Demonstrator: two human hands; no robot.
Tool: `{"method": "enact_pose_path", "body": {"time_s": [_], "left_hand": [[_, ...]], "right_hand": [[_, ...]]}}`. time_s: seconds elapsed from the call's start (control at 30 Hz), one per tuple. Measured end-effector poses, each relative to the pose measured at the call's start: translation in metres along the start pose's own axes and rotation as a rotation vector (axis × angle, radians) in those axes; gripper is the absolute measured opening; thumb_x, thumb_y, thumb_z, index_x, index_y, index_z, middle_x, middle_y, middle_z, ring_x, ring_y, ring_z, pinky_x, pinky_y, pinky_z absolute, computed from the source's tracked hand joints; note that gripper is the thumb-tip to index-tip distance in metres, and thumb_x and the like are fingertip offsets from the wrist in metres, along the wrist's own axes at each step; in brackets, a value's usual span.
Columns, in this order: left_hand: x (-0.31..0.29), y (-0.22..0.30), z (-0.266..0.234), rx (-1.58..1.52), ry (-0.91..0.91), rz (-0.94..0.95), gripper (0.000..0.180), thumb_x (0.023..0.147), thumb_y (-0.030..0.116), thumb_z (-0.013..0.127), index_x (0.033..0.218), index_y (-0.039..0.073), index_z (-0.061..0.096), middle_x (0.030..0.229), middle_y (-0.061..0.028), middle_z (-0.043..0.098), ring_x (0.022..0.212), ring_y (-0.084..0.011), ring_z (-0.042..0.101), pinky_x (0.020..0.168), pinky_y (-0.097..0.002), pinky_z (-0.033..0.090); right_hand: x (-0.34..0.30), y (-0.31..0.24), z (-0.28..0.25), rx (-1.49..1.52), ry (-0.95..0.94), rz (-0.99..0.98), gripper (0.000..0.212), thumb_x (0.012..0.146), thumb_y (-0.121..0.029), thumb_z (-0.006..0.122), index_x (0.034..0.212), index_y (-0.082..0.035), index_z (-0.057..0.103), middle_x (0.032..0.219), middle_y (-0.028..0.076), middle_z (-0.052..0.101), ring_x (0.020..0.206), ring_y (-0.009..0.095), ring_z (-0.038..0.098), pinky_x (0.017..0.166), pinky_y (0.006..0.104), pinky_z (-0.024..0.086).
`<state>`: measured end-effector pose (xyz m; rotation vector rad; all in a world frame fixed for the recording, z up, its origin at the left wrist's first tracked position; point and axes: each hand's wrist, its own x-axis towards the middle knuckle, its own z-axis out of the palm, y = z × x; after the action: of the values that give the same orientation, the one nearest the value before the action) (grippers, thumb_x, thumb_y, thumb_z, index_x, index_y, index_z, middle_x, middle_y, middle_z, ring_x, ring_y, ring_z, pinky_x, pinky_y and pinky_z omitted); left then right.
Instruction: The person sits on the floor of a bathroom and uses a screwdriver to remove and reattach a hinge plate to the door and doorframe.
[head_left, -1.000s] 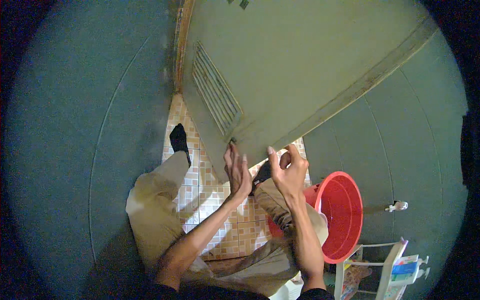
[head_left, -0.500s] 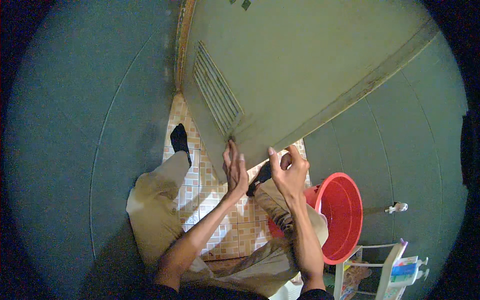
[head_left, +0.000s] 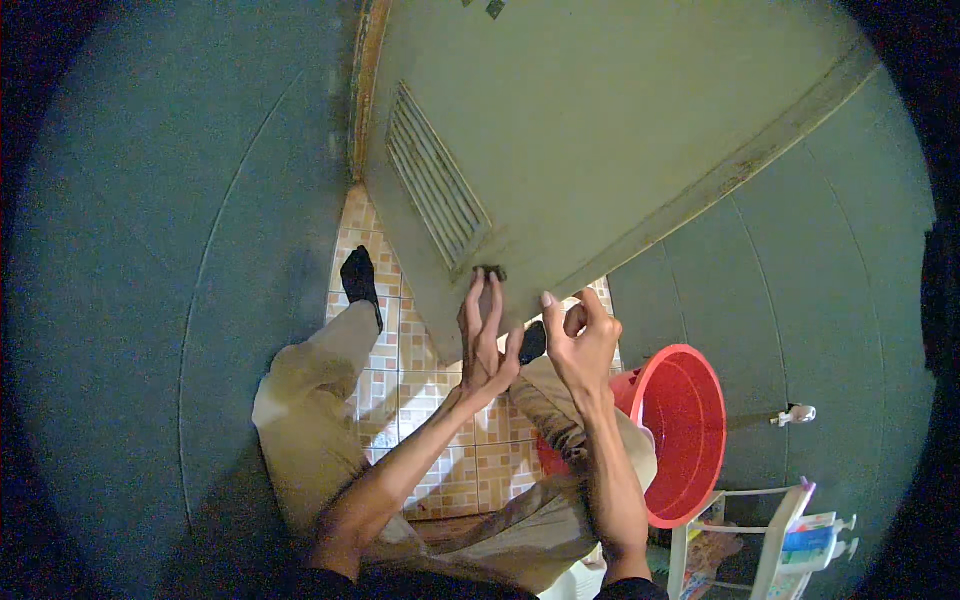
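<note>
A large grey-green door [head_left: 620, 150] slants across the upper part of the head view, with a slatted vent [head_left: 437, 175] low on its face. The stretched fingers of my left hand [head_left: 486, 345] press a small dark pad-like piece [head_left: 497, 272] against the door, just beyond the vent's near corner. Its exact kind is unclear, since the fingertips partly cover it. My right hand [head_left: 583, 345] grips the bottom edge of the door, thumb on the face and fingers curled around the edge.
A red bucket [head_left: 684, 430] stands by my right knee. Beyond it, a white rack [head_left: 775, 540] holds bottles near a wall tap [head_left: 795, 415]. Dark walls [head_left: 120, 300] flank me. My feet rest on the small-patterned tile floor [head_left: 420, 400], the right one partly behind the door.
My left hand has slid a little to the right along the door, and the dark piece moved with its fingertips. My right hand keeps its hold on the edge.
</note>
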<state>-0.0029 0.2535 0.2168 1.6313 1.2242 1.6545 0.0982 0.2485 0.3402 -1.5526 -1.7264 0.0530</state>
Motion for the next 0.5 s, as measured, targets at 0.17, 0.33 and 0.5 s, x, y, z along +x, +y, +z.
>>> {"method": "enact_pose_path", "body": {"time_s": [0.17, 0.33, 0.5], "left_hand": [[0.0, -0.01, -0.002, 0.022, -0.004, 0.017, 0.071, 0.094, 0.021, 0.054, 0.154, -0.002, 0.025, 0.157, -0.029, 0.019, 0.145, -0.0439, 0.022, 0.118, -0.0499, 0.02], [-0.012, -0.026, 0.008, -0.025, 0.044, 0.01, 0.066, 0.098, 0.025, 0.047, 0.154, -0.003, 0.025, 0.157, -0.0288, 0.02, 0.145, -0.045, 0.023, 0.117, -0.0501, 0.022], [-0.025, -0.063, 0.005, -0.038, 0.015, -0.241, 0.061, 0.1, 0.018, 0.045, 0.154, -0.002, 0.025, 0.153, -0.0298, 0.025, 0.142, -0.0451, 0.028, 0.116, -0.05, 0.026]], "right_hand": [[0.001, -0.006, -0.001, 0.02, -0.009, 0.0, 0.026, 0.083, -0.021, 0.079, 0.082, -0.001, 0.063, 0.043, 0.005, 0.047, 0.036, 0.011, 0.04, 0.039, 0.0308, 0.03], [-0.003, -0.003, 0.001, 0.016, -0.028, 0.001, 0.028, 0.083, -0.021, 0.08, 0.08, -0.001, 0.061, 0.044, 0.005, 0.048, 0.037, 0.011, 0.041, 0.039, 0.0302, 0.031], [0.0, -0.004, 0.001, 0.006, -0.021, -0.022, 0.027, 0.083, -0.021, 0.079, 0.081, -0.001, 0.061, 0.043, 0.005, 0.047, 0.036, 0.011, 0.041, 0.039, 0.0302, 0.031]]}}
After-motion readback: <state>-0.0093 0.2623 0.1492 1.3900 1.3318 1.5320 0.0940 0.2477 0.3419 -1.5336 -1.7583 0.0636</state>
